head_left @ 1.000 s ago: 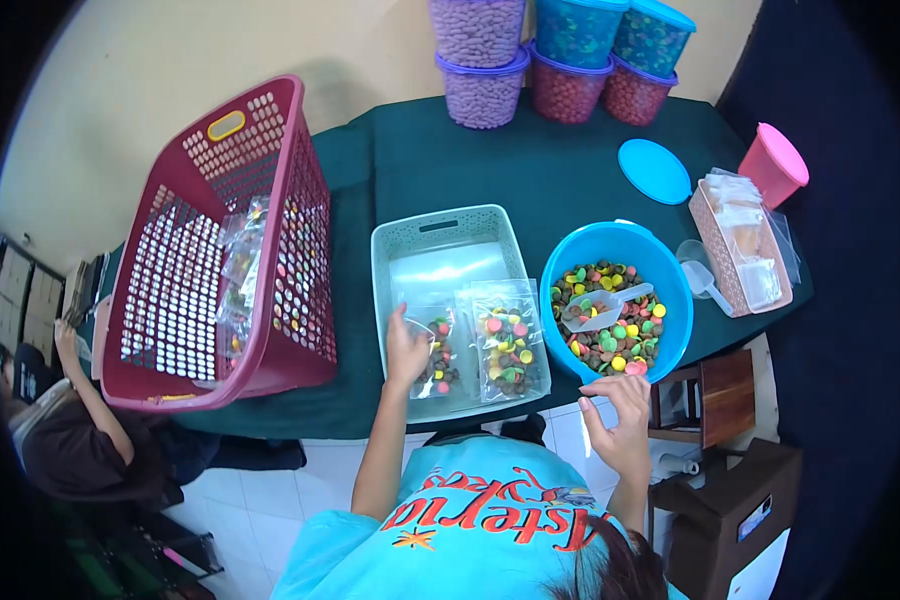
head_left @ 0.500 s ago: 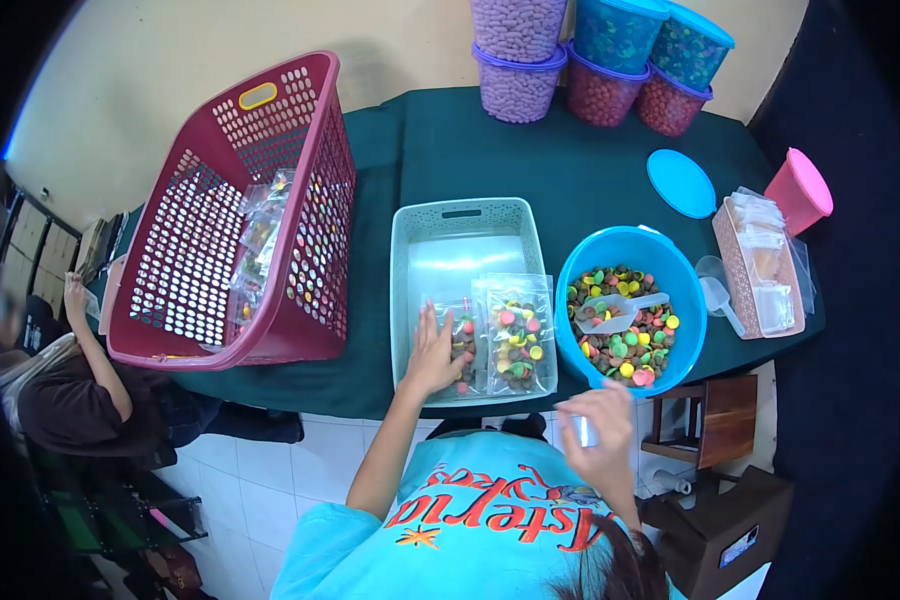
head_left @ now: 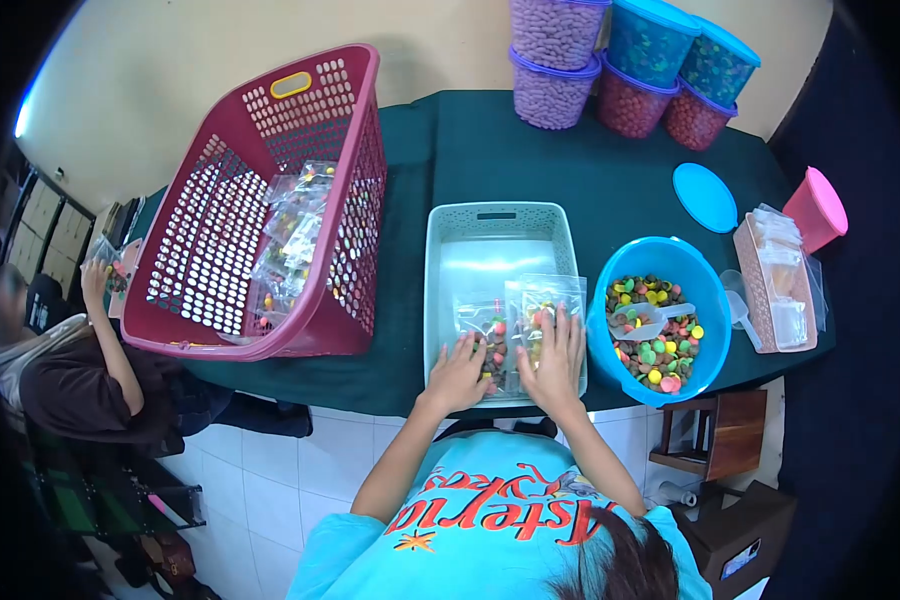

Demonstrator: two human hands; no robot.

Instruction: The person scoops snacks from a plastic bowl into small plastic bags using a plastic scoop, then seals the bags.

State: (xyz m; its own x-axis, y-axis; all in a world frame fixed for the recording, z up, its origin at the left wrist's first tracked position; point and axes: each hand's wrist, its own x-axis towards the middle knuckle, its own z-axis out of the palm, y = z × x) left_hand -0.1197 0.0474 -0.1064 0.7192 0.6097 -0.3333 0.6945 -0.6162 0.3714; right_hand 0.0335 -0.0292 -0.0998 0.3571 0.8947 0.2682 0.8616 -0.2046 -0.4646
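Observation:
Inside a pale green plastic tray [head_left: 440,260] lie clear bags of colourful button-shaped candies. My left hand [head_left: 456,374] rests, fingers spread, on the near left part of one candy bag [head_left: 496,345]. Flat across another candy bag [head_left: 532,295], beside it on the right, lies my right hand [head_left: 554,362] with its fingers stretched out, hiding much of the candies under it. Neither hand grips anything. To the right of the tray, a blue tub [head_left: 722,345] holds loose candies of the same sort, with a clear scoop [head_left: 653,320] lying on them.
A maroon laundry basket [head_left: 345,290] with several filled bags stands left. Behind it, another person's hand [head_left: 95,280] holds a filled bag. At the right are a pink basket [head_left: 750,300] of clear bags, a blue lid [head_left: 705,197] and a pink container [head_left: 816,210]. Stacked candy tubs [head_left: 555,90] stand at the back.
My right hand has moved from beside the blue tub onto the right bag. My left hand stays on the left bag. The whole view has shifted, and the other person's hand now shows a filled bag.

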